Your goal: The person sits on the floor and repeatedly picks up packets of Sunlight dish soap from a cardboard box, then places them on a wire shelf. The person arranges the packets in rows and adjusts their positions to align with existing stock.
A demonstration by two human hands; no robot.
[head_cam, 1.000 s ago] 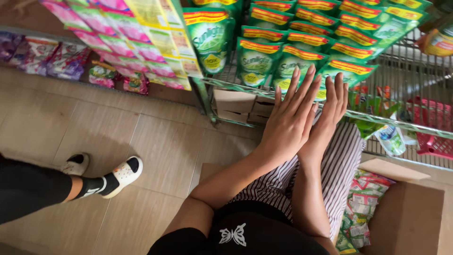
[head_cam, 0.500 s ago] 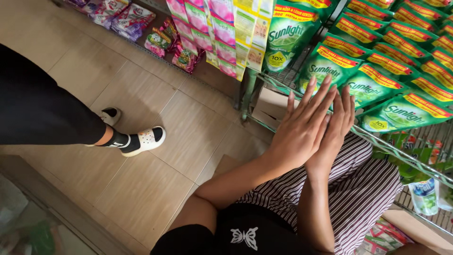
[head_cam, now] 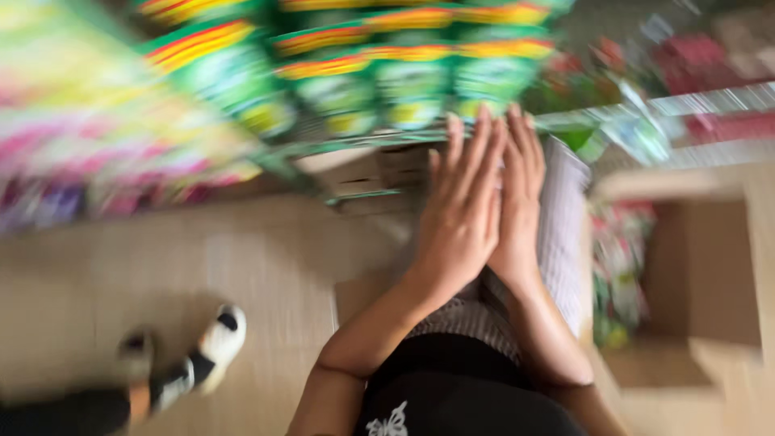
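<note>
Hands: left hand (head_cam: 460, 214) and right hand (head_cam: 519, 202) are pressed flat together, palm to palm, fingers straight and pointing toward the shelf; nothing is pinched between them as far as the blur allows.
Position: the joined hands hover above the striped trousers (head_cam: 557, 242) of the person's lap, just in front of the wire shelf edge (head_cam: 613, 117).
Nearest goods: green pouches (head_cam: 404, 81) hang in a row right beyond the fingertips, apart from them.
Right side: an open cardboard box (head_cam: 694, 258) sits beside the knee, with small packets (head_cam: 617, 266) inside.
Left side: pink and purple sachets (head_cam: 89, 169) hang over the wooden floor (head_cam: 202, 274).
Other person: a white shoe (head_cam: 218, 343) stands nearby.
Risk: the view is smeared by motion, so a reach made now could, in my judgement, knock a pouch off its hook.
</note>
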